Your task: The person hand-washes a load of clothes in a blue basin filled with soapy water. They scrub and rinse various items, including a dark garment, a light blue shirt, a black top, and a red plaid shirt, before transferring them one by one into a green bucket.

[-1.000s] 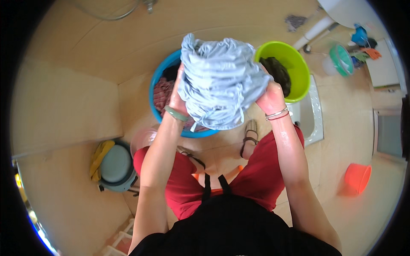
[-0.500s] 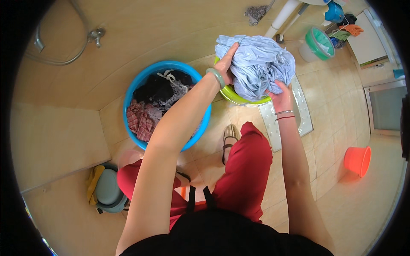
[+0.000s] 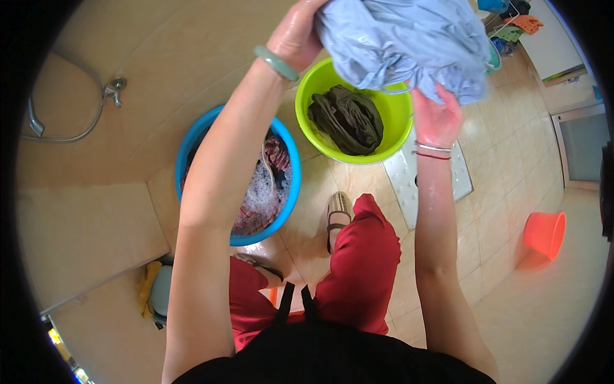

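Observation:
A bunched light blue garment [image 3: 400, 45] hangs in the air above the lime green basin [image 3: 400, 121], held between my two hands. My left hand [image 3: 299, 40], with a jade-coloured bangle on its wrist, grips the garment's left side; its fingertips are hidden by cloth or cut off by the frame. My right hand [image 3: 438, 120] is closed on the lower right edge, fingers partly in the folds. Below, a crumpled dark olive garment [image 3: 347, 121] lies in the green basin.
Left of it, a blue basin [image 3: 292, 205] holds soapy water and dark and reddish clothes [image 3: 256, 221], partly behind my left forearm. A white squat toilet [image 3: 400, 173] is set in the floor. An orange-red bucket [image 3: 543, 235] stands right; a shower tap [image 3: 115, 89] is on the wall.
Both hands have raised the light blue garment up and away from the green basin, uncovering the dark olive garment inside. My view has shifted slightly.

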`<control>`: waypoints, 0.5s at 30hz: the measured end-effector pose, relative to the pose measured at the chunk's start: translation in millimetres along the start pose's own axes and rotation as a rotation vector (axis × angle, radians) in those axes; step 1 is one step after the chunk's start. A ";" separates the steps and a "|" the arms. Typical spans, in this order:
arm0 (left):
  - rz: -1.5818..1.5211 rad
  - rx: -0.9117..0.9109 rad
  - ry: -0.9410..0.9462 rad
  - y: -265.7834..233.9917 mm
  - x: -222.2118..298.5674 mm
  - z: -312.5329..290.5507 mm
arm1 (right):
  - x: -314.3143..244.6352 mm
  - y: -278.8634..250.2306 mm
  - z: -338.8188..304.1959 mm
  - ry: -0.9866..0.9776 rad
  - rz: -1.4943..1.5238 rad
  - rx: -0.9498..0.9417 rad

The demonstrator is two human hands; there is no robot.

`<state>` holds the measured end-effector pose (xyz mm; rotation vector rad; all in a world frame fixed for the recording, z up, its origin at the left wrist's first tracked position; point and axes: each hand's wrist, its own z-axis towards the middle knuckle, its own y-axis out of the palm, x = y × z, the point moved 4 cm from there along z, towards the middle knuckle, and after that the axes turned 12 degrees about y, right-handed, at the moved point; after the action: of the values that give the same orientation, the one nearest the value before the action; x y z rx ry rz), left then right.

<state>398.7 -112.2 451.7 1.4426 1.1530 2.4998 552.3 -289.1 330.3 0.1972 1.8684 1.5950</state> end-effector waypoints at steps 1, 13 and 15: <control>0.019 -0.039 -0.067 0.7 -0.4 -7.0 | 11.4 2.8 -2.7 0.022 0.039 0.005; 0.422 0.530 -0.618 -157.4 -170.0 -89.7 | 55.8 -88.5 -48.2 0.316 -1.473 0.489; 0.609 0.637 -0.746 -173.6 -165.1 -97.1 | 48.9 -67.6 -48.3 0.113 -2.059 0.473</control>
<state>363.8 -104.2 195.6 2.8975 1.5277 1.4906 507.4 -320.1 250.9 -1.2196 1.2567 -0.2699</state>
